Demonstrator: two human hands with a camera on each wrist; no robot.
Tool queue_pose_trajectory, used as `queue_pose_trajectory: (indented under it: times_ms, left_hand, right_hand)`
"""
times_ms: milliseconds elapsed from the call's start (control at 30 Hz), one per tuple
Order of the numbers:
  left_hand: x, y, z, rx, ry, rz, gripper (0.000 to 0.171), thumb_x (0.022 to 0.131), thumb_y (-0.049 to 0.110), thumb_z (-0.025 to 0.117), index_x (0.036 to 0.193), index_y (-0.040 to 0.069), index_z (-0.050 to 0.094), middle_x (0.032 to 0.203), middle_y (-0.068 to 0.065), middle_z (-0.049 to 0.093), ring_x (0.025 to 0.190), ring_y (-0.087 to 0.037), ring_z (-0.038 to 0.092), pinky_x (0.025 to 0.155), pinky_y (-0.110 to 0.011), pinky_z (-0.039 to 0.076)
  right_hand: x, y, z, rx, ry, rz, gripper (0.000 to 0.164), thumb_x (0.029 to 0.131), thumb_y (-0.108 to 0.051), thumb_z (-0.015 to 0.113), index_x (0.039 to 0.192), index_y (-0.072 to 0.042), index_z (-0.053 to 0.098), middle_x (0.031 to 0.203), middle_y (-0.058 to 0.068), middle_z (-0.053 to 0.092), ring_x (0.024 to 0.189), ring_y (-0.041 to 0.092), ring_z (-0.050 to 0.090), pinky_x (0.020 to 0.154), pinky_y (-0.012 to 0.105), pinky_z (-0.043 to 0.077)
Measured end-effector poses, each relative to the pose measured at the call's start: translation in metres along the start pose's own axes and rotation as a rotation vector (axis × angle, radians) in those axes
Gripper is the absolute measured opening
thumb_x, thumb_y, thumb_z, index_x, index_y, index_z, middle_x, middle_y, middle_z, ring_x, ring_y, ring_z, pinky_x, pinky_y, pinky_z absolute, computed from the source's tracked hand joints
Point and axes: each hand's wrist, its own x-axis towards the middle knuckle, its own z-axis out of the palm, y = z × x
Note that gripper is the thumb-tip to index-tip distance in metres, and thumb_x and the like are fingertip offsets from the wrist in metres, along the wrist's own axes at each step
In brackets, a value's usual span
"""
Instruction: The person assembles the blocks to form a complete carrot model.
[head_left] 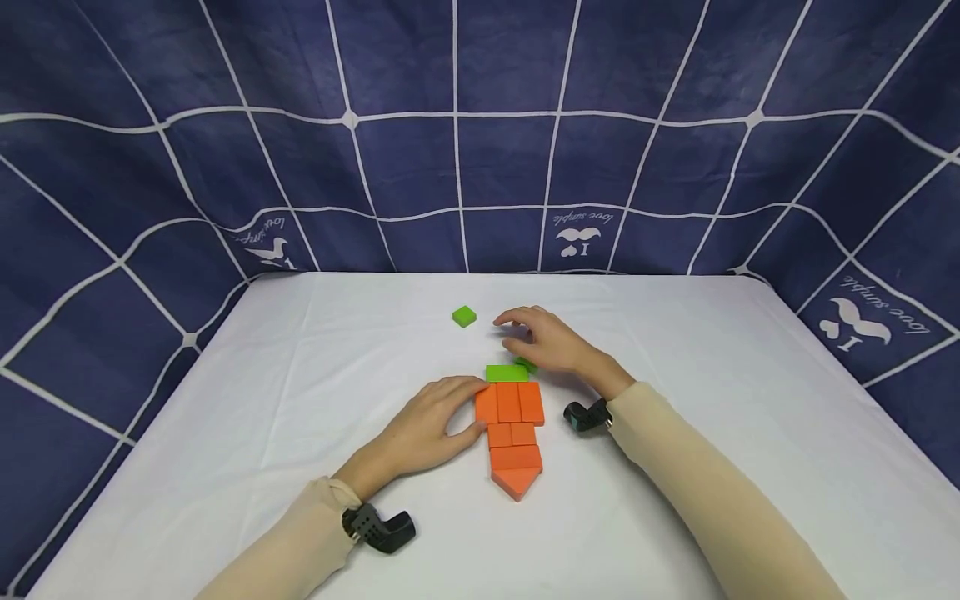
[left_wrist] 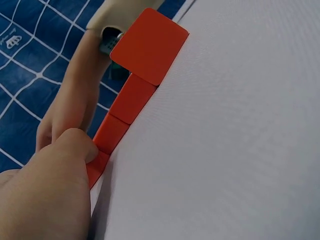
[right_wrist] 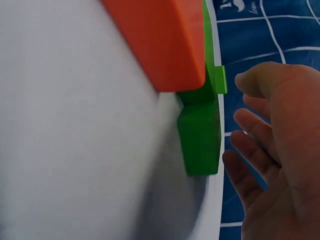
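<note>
My left hand [head_left: 423, 429] lies left of a flat group of orange blocks [head_left: 508, 402], its index finger and thumb touching the upper-left orange block [head_left: 486, 405]. At the near end of the group is a pointed orange block [head_left: 517, 481]. A green rectangular block [head_left: 507, 373] lies along the far edge. My right hand [head_left: 551, 340] hovers over a second green block [head_left: 527, 364], partly covering it in the head view. In the right wrist view, that hand's loosely bent fingers [right_wrist: 255, 145] hold nothing, apart from the green block [right_wrist: 200, 142].
A small green block [head_left: 464, 317] lies alone farther back on the white cloth-covered table [head_left: 337, 333]. Behind and beside the table hangs a dark blue curtain [head_left: 502, 158] with white grid lines. Each wrist wears a black device [head_left: 378, 528].
</note>
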Motion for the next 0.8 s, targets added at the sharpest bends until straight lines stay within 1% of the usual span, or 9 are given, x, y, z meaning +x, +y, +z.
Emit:
queue_pose_trajectory:
  times_ms: [100,233,333,400,533,600,700,800]
  left_hand:
    - [0.000,0.001,0.000,-0.001,0.016,0.016,0.054,0.099,0.040,0.064,0.146,0.015,0.056,0.147,0.000,0.057,0.140,-0.020,0.050,0.119,-0.046,0.039]
    - [0.000,0.001,-0.001,-0.002,0.036,0.032,0.054,0.098,0.037,0.066,0.145,0.014,0.057,0.146,-0.001,0.058,0.139,-0.021,0.052,0.118,-0.047,0.041]
    - [0.000,0.002,-0.002,-0.004,0.035,0.035,0.054,0.097,0.038,0.067,0.145,0.014,0.057,0.146,-0.002,0.058,0.138,-0.022,0.052,0.118,-0.047,0.041]
    - [0.000,0.002,-0.002,-0.005,0.032,0.034,0.054,0.098,0.038,0.066,0.145,0.014,0.057,0.147,-0.001,0.058,0.139,-0.022,0.051,0.118,-0.047,0.041]
    - [-0.001,0.001,-0.001,-0.011,0.026,0.030,0.054,0.098,0.040,0.065,0.145,0.015,0.057,0.147,-0.001,0.057,0.139,-0.021,0.051,0.118,-0.046,0.040]
    - [-0.001,0.001,-0.001,-0.012,0.023,0.027,0.054,0.099,0.041,0.064,0.146,0.016,0.056,0.148,0.000,0.057,0.140,-0.020,0.051,0.119,-0.046,0.040]
    - [-0.001,0.001,-0.001,-0.015,0.022,0.031,0.054,0.098,0.040,0.064,0.145,0.015,0.057,0.148,-0.001,0.057,0.140,-0.021,0.051,0.118,-0.046,0.040]
    - [-0.001,0.000,-0.002,-0.011,0.024,0.034,0.054,0.098,0.039,0.065,0.145,0.015,0.057,0.148,-0.001,0.057,0.139,-0.021,0.051,0.118,-0.046,0.041]
  right_hand:
    - [0.016,-0.004,-0.001,-0.070,-0.039,-0.019,0.040,0.100,-0.019,0.065,0.138,-0.008,0.063,0.138,0.010,0.064,0.122,0.029,0.058,0.107,0.045,0.048]
    - [0.035,-0.010,-0.002,-0.136,-0.069,-0.029,0.042,0.100,-0.019,0.064,0.140,-0.006,0.062,0.139,0.012,0.064,0.123,0.030,0.058,0.111,0.045,0.046]
    - [0.046,-0.016,-0.001,-0.159,-0.087,-0.003,0.045,0.100,-0.018,0.064,0.143,-0.006,0.059,0.141,0.012,0.064,0.125,0.030,0.058,0.113,0.044,0.045]
    - [0.053,-0.020,0.001,-0.173,-0.101,0.015,0.048,0.101,-0.019,0.063,0.146,-0.006,0.056,0.144,0.012,0.062,0.129,0.031,0.057,0.116,0.044,0.043]
    - [0.063,-0.030,0.009,-0.217,-0.154,0.057,0.057,0.101,-0.025,0.062,0.153,-0.007,0.048,0.153,0.013,0.054,0.141,0.032,0.049,0.123,0.043,0.035]
    - [0.066,-0.035,0.013,-0.247,-0.180,0.090,0.059,0.102,-0.028,0.062,0.156,-0.009,0.045,0.155,0.013,0.051,0.144,0.031,0.046,0.124,0.042,0.032]
    - [0.070,-0.039,0.017,-0.274,-0.177,0.134,0.054,0.103,-0.029,0.061,0.152,-0.011,0.050,0.151,0.012,0.056,0.141,0.030,0.049,0.122,0.042,0.035]
    - [0.074,-0.042,0.019,-0.287,-0.147,0.155,0.046,0.103,-0.029,0.063,0.146,-0.014,0.057,0.142,0.011,0.062,0.135,0.029,0.054,0.119,0.041,0.040]
